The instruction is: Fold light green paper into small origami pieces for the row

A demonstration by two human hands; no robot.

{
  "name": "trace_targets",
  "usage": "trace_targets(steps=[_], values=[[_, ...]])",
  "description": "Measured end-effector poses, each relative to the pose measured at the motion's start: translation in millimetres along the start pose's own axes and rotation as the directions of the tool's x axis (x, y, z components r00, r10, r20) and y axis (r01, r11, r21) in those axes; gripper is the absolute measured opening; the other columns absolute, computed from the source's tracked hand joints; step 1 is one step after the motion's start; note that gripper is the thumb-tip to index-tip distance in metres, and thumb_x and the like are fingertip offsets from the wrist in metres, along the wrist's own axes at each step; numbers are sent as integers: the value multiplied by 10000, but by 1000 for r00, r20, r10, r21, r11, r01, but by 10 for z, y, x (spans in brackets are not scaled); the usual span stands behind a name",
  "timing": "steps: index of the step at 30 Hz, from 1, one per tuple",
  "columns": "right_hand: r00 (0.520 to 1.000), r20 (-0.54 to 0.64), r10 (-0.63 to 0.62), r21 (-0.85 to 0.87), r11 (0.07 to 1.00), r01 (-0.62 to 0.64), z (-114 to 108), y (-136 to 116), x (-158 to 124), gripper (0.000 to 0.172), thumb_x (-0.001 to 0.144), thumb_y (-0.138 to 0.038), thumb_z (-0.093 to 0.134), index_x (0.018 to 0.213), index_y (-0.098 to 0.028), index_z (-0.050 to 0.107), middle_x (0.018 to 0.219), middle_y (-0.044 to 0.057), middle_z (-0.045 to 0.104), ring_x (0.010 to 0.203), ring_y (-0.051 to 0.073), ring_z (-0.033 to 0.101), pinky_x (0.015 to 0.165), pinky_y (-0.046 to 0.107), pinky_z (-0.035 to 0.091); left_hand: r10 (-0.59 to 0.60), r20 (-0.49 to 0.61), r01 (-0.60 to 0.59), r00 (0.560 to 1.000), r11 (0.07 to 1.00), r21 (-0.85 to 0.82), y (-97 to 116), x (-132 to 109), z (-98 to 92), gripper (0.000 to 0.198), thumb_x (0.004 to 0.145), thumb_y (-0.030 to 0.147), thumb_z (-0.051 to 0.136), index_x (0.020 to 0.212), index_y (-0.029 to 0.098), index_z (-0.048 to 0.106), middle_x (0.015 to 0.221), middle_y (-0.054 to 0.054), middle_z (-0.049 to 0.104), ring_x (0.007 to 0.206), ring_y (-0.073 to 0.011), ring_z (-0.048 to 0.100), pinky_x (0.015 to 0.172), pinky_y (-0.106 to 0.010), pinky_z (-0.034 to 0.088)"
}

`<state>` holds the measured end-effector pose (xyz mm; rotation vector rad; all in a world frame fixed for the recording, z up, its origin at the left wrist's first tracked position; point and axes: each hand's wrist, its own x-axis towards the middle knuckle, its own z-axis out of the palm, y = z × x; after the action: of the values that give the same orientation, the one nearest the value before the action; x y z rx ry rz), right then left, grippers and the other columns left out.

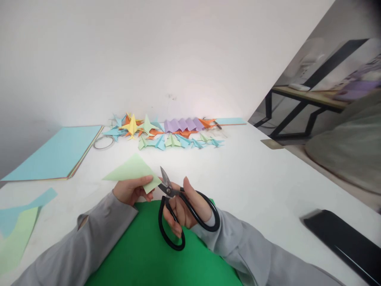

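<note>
Pinched between the thumb and fingers of my left hand (133, 188) is a pale green sheet of paper (131, 170), which looks folded and comes to a point at its left end. My right hand (192, 206) grips a pair of scissors (169, 191) with big black looped handles. The blades are spread apart, and the lower one sits at the paper's right corner. Whether it has cut into the paper I cannot tell. Below both hands lies a green sheet (166, 254) at the table's near edge.
Folded paper cranes (133, 126) in several colours line the wall, with a pleated purple paper (183, 124) among them. A stack of coloured paper (59, 153) and a wire ring (103, 142) lie left. Paper offcuts (22, 226) are near left; a black object (342, 238) lies right.
</note>
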<state>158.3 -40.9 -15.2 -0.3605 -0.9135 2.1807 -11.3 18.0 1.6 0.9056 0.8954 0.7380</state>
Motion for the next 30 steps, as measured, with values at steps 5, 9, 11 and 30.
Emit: trace_targets(steps=[5,9,11,30], values=[[1000,12,2,-6,1000,-2,1,5,0,701,808,-648,24,1361,-234,141,545,-4,580,330,107,467,343,199,340,-10,2,10,1000,1000,16,16,-7,0,162,646,245,660,706,107,719,426,-31,557,362,-112,517,332,-189,424],[1000,8,-9,-6,1000,10,8,5,-6,686,816,-642,44,1354,-235,171,542,-10,577,338,103,468,350,194,339,-20,10,19,1000,999,28,33,-16,5,163,646,241,657,702,100,716,424,-28,551,364,-105,511,335,-184,414],[1000,13,-15,-5,1000,15,10,3,-7,688,816,-647,72,1354,-230,174,542,-11,577,343,103,466,353,195,340,-22,17,21,1000,999,28,36,-16,3,163,646,245,656,702,105,717,436,-29,559,369,-103,510,341,-187,414],[999,28,-37,-24,999,38,5,14,-2,729,792,-681,171,1364,-230,155,567,-17,564,349,93,446,358,193,338,-38,25,37,999,999,26,39,-7,-22,169,650,243,661,717,96,711,450,-28,571,373,-100,519,341,-180,420]])
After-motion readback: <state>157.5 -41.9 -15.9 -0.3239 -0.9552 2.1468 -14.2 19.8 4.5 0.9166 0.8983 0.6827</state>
